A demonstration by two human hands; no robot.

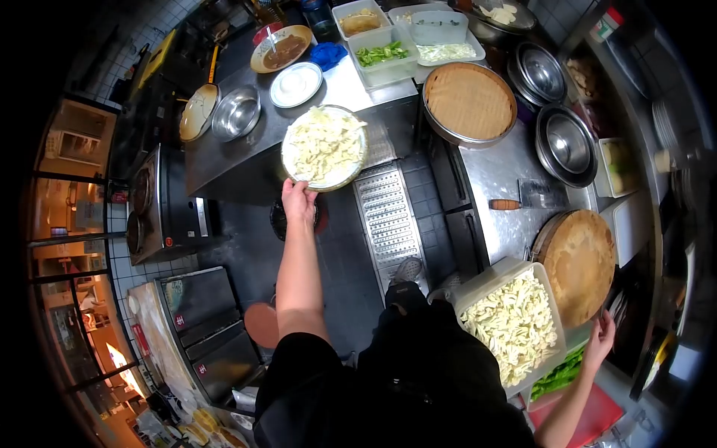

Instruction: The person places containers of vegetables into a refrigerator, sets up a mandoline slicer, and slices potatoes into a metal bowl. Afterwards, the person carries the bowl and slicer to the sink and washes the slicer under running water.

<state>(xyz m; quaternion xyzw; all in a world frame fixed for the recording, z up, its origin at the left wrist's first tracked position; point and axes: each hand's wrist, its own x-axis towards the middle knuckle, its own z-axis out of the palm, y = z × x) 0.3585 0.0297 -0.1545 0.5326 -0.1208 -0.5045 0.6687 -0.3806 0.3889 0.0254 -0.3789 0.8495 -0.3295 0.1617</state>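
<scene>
My left hand [299,200] grips the near edge of a round plate [328,184], its fingers closed on the rim. Pale cut vegetable pieces [325,144] are heaped on this plate, held out over the floor near the steel counter. At the lower right, my right hand [600,341] is beside the round wooden chopping board [575,265], its fingers apart and nothing seen in them. Left of that hand stands a large plastic tub [553,299] full of similar pale pieces [511,325]. Green peppers [560,377] lie in a container below the tub.
A cleaver [541,194] lies on the right counter [497,224], near steel bowls [567,142] and a round woven-topped tray [469,103]. On the far counter are a white plate [296,84], a steel bowl [236,113] and vegetable containers [382,56]. A drain grate [388,216] crosses the floor.
</scene>
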